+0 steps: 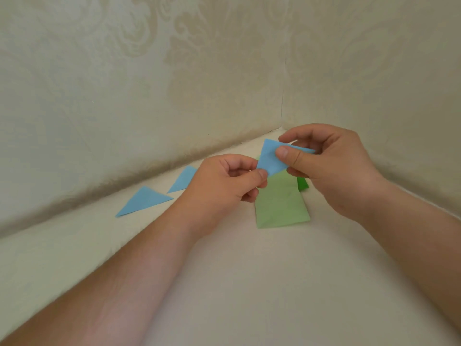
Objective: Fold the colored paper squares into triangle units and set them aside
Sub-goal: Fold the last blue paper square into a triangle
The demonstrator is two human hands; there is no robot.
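I have the blue paper [270, 158] up off the surface, in the air over the light green paper squares [280, 203], already doubled into a triangle shape with its fold not fully flattened as far as I can judge. To finish this step well I would line the two loose corners up exactly before running a fingertip along the crease, since a skewed edge would carry into the unit. My left hand [224, 186] pinches the lower corner between thumb and forefinger, the other fingers curled under. My right hand [324, 166] pinches the upper edge, thumb on the near face and fingers behind. A darker green piece [303, 183] peeks out past the stack, mostly hidden by my right hand. Two finished blue triangles [144, 201] lie set aside to the left on the cream tabletop [249, 283], near the patterned wall [149, 83]
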